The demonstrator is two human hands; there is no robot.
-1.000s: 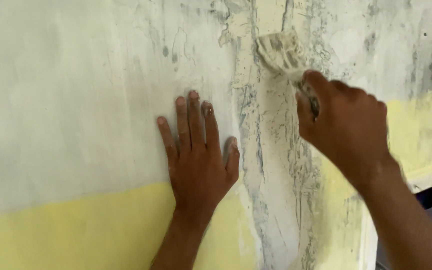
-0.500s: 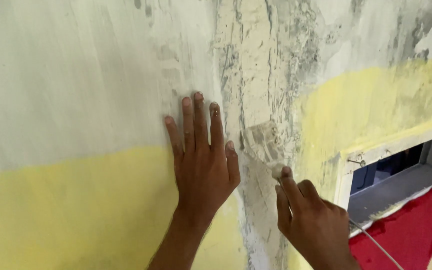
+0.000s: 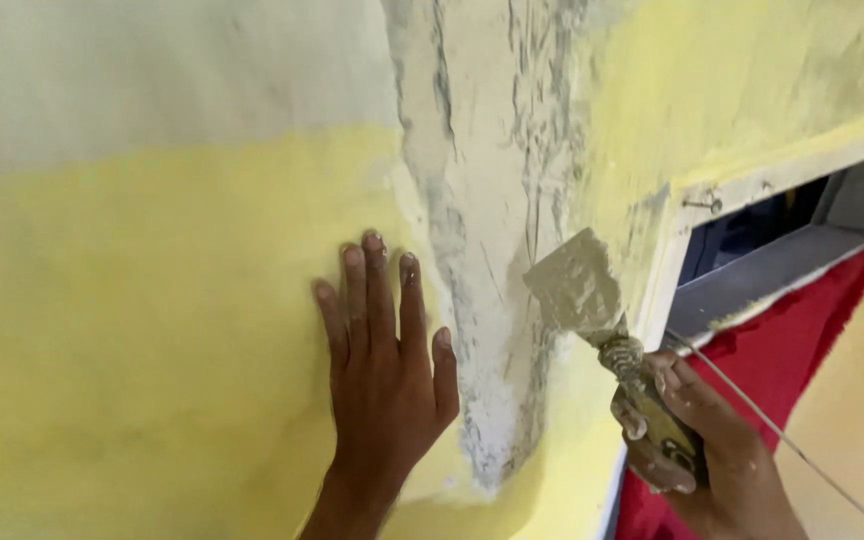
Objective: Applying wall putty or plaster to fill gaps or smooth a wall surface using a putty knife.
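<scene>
My left hand (image 3: 384,375) lies flat on the yellow wall (image 3: 132,330), fingers spread and pointing up, just left of a vertical strip of pale filler (image 3: 487,270). My right hand (image 3: 707,450) grips the handle of a putty knife (image 3: 592,310). Its putty-caked blade points up and left, against the right edge of the filler strip, near the wall's corner.
The wall's upper part is whitish (image 3: 152,70), the lower part yellow. To the right is a window opening with a pale frame (image 3: 752,190) and a grey sill (image 3: 762,275). A red cloth (image 3: 812,330) hangs below it, and a thin wire (image 3: 782,430) crosses it.
My right hand has brought the putty knife down the filler strip from high up to low at the right. The view has dropped lower on the wall. My left hand stays flat.
</scene>
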